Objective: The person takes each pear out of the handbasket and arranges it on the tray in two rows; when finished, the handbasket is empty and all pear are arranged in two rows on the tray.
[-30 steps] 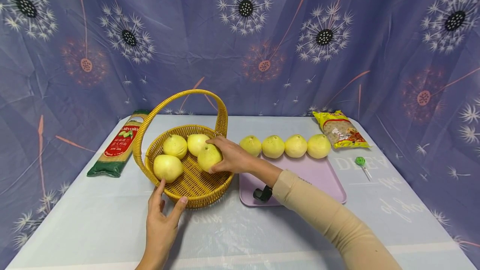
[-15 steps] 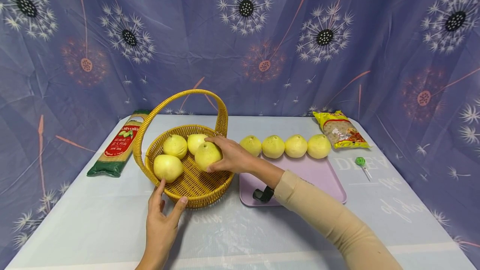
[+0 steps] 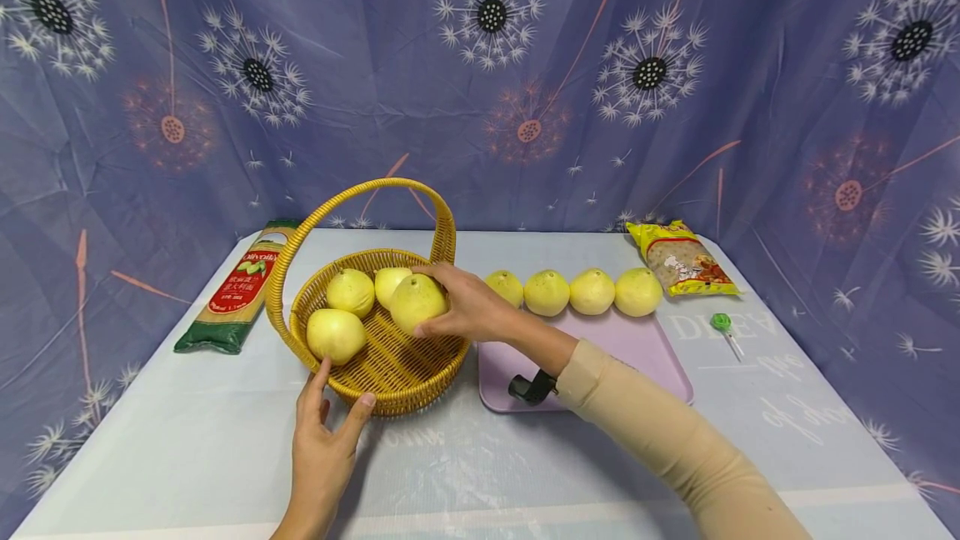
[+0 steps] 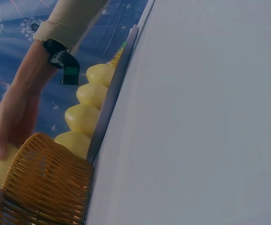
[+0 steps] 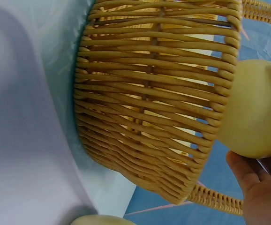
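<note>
My right hand (image 3: 474,307) grips a pale yellow pomelo (image 3: 417,305) over the right side of a woven basket (image 3: 397,369) with a tall arched handle. In the right wrist view the held pomelo (image 5: 257,110) appears at the level of the rim, fingers and thumb around it. Three other pomelos lie inside: one at the front left (image 3: 336,337), another at the back left (image 3: 350,293), and a third (image 3: 390,283) partly hidden behind the held one. With fingers spread, my left hand (image 3: 326,440) touches the basket's front left side.
Right of the basket lies a lilac tray (image 3: 607,357) with a row of several pomelos (image 3: 592,292) along its back edge. A yellow food bag (image 3: 686,261) and a green lollipop (image 3: 722,325) lie farther right. A pasta packet (image 3: 240,290) lies at the left.
My right hand has lifted the pomelo slightly up from inside the basket. The left hand and the basket have stayed in place.
</note>
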`<state>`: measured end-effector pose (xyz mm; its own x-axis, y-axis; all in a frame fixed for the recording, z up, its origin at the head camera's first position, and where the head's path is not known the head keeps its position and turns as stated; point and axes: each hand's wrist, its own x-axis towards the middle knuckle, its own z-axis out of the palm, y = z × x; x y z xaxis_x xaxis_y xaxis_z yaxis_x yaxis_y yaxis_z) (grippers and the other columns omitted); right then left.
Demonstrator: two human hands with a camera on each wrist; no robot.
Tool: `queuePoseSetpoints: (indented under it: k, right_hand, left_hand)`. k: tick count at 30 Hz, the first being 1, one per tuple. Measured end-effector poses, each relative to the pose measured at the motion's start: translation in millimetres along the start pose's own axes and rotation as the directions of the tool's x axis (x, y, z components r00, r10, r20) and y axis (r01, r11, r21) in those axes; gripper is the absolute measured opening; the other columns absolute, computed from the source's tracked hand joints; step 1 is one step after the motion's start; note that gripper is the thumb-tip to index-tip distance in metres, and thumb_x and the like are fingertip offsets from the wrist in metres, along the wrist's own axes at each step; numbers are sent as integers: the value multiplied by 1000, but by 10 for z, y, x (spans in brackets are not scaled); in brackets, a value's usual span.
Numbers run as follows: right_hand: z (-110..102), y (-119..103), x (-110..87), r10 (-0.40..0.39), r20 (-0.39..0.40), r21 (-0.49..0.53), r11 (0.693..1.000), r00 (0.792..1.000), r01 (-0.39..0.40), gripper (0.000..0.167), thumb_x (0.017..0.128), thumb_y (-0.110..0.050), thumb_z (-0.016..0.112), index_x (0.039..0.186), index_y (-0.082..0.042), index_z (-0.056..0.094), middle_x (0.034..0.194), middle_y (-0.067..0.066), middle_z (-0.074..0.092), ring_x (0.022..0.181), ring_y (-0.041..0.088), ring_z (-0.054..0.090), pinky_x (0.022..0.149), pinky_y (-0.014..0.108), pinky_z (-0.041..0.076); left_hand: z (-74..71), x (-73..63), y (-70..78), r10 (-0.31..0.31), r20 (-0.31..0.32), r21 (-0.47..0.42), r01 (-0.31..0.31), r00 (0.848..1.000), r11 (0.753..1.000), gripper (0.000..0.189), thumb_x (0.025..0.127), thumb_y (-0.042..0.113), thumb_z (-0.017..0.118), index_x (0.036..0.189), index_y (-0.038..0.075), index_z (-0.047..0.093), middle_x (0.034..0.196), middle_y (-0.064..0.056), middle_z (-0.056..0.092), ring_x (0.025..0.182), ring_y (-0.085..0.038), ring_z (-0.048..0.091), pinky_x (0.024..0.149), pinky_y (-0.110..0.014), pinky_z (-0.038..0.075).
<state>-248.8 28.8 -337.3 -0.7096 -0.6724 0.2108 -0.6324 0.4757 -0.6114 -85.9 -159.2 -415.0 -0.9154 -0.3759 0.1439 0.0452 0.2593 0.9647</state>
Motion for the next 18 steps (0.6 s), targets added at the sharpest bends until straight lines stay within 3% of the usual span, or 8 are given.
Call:
queuePoseSetpoints:
  k: [18]
  right_hand:
    - [-257,-48,-159,20,-85,91,996,996,-12,84,71,-37,82,142,-21,41,137,0,50,116,17,54,96,35,50]
  left_hand:
    - [1,0,-2,-2,0,-3,2,1000,1000,78,87,18,69,150,17,24,154,-16,18,144,-33,15,114,-59,20]
